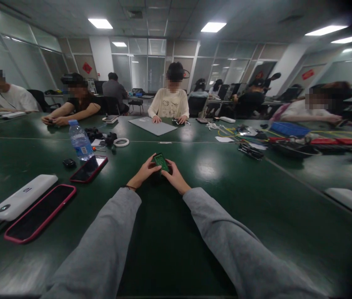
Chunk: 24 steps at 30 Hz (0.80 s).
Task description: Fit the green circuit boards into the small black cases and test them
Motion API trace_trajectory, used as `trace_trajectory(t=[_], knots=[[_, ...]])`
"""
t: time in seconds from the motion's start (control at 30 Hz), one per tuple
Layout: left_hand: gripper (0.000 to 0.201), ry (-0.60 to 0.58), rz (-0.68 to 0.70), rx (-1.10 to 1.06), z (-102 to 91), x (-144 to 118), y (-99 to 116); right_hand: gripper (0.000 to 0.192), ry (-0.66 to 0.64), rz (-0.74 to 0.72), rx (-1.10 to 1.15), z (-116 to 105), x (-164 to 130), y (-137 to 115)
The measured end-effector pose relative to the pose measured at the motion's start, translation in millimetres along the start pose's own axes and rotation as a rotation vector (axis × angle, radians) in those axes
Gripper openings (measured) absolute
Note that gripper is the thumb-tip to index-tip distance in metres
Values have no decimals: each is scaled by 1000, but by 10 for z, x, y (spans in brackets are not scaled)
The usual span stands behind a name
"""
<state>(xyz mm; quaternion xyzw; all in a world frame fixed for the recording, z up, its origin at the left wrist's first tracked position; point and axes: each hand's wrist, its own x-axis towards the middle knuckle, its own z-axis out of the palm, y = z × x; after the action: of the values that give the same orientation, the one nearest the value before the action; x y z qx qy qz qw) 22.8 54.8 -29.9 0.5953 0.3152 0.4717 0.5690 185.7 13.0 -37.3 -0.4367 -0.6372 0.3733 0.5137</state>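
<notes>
Between my two hands is a small green circuit board (161, 162) with a dark edge or casing around it, tilted so its face shows to me. My left hand (146, 170) grips its left side, thumb resting along the lower edge. On the right, my right hand (175, 175) closes on the other side, with its thumb at the lower corner. The fingers behind the board are mostly hidden. Both hands are held over the green table (169, 232), and grey sleeves cover my forearms.
Left of my hands are a water bottle (81, 141), a phone (89, 169), a red-rimmed phone (40, 214), a white power bank (23, 197) and a roll of white tape (121, 142). Opposite, a person sits behind a grey laptop-like panel (152, 126). A blue tray (289, 129) and cables lie right.
</notes>
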Motion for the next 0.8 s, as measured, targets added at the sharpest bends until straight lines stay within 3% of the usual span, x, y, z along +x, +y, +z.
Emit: trace_trajectory(t=[0.2,0.8], knots=[[87,89,25,-2,36,-24,-22,59,8,-43,-38,5,-4,24],[86,79,-25,-53,52,-31,28,59,24,-61,-107,3,-26,7]])
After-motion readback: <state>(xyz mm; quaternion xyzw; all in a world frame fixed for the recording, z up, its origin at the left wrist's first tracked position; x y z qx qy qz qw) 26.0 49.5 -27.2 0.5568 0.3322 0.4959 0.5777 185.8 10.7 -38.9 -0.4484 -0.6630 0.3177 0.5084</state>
